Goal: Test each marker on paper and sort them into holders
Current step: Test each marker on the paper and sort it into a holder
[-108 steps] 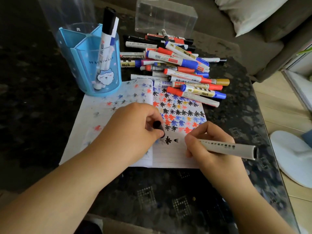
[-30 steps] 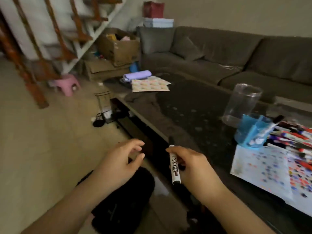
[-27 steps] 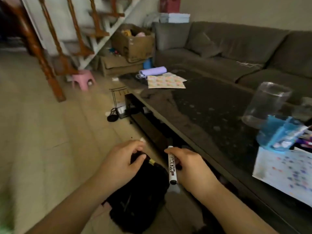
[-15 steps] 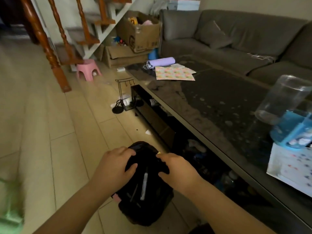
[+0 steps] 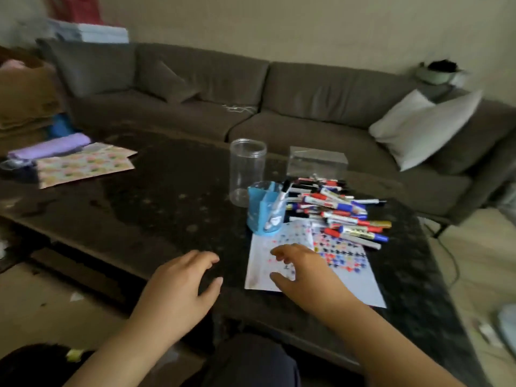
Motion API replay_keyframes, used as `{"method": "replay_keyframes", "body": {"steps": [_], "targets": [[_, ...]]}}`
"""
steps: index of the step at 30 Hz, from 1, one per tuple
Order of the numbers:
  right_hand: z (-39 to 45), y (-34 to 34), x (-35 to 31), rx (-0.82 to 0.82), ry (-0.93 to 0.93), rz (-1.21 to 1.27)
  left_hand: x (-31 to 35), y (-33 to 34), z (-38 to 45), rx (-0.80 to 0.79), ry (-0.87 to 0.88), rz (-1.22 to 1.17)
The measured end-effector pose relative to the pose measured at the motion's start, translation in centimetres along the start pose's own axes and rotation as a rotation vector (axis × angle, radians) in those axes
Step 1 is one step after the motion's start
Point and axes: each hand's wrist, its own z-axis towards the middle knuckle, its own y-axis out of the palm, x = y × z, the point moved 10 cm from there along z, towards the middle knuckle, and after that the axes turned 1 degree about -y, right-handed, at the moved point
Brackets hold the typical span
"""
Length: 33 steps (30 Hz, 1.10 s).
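A pile of markers (image 5: 337,209) lies on the dark table (image 5: 156,208) behind the open notebook (image 5: 349,275) covered in coloured star marks. A blue holder (image 5: 264,213) with markers in it stands at the notebook's far left corner. Behind it are a clear round jar (image 5: 247,170) and a clear box (image 5: 318,162). My right hand (image 5: 303,270) hovers over the notebook's left page, fingers spread, holding nothing. My left hand (image 5: 181,283) hangs over the table's near edge, fingers relaxed and empty.
A grey sofa (image 5: 279,107) with a white pillow (image 5: 424,127) runs behind the table. Patterned paper (image 5: 83,164) and a purple roll (image 5: 50,148) lie at the table's far left. A black bag (image 5: 30,364) sits on the floor at lower left.
The marker my right hand held went into the black bag on the floor. Both hands have come back up over the table empty, and my view has swung back right.
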Motion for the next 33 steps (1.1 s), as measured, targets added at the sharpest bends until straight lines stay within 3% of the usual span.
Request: {"method": "replay_keyframes", "body": {"steps": [9, 17, 27, 30, 33], "targets": [[-0.6, -4.7, 18.3, 0.142, 0.379, -0.074, 14.0, 9.3, 10.0, -0.050, 0.239, -0.123], [3.4, -5.8, 26.8, 0.236, 0.459, -0.289, 16.7, 16.5, 15.0, -0.122, 0.253, -0.223], [5.3, -5.1, 29.5, 0.114, 0.481, -0.416, 16.8, 16.7, 15.8, -0.072, 0.238, -0.291], [4.0, -6.8, 27.2, 0.170, 0.389, -0.432, 17.0, 15.8, 15.4, -0.049, 0.235, -0.320], [2.0, -8.8, 24.1, 0.231, 0.358, -0.272, 17.3, 15.1, 14.8, -0.035, 0.242, -0.355]]}}
